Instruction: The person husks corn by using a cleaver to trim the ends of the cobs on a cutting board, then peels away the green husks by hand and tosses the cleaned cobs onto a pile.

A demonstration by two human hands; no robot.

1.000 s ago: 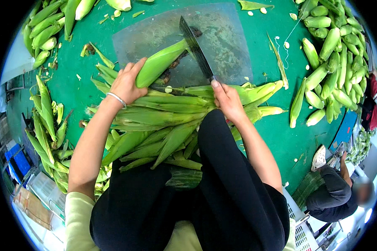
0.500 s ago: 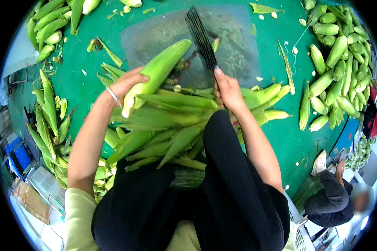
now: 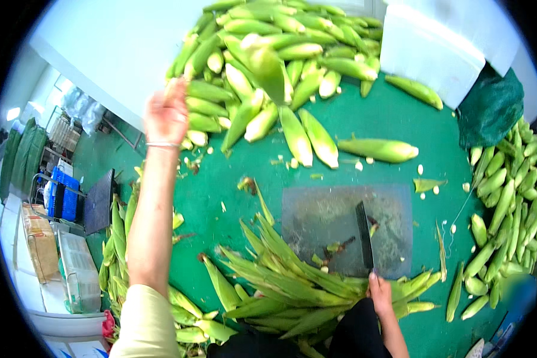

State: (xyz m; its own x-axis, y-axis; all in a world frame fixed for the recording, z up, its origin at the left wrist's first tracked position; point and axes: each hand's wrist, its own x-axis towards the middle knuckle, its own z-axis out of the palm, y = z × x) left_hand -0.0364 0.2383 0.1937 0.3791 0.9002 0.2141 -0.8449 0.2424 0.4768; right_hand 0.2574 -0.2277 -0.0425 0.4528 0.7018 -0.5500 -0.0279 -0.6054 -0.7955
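My left arm stretches forward, and my left hand [image 3: 167,116], blurred, is raised toward the corn pile [image 3: 244,77] with nothing in it; its fingers look loosely apart. A blurred ear of corn [image 3: 267,70] appears to be in the air right of the hand, over the pile. My right hand [image 3: 380,295] grips the handle of a knife [image 3: 364,235] with a broad dark blade. The blade points away from me above a grey cutting mat [image 3: 304,206]. Beneath and beside the right hand lies a heap of green corn husks [image 3: 280,280] at my knees.
More corn lies in a heap [image 3: 504,203] at the right and along my left side [image 3: 206,328]. Scraps and cut stubs dot the green floor [image 3: 215,185]. A white box [image 3: 429,48] and dark green netting [image 3: 492,107] stand far right; crates [image 3: 80,268] are at left.
The view has swung forward and left. My left hand has gone from holding an ear over the husks to reaching far forward, letting the ear go. My right hand still holds the knife.
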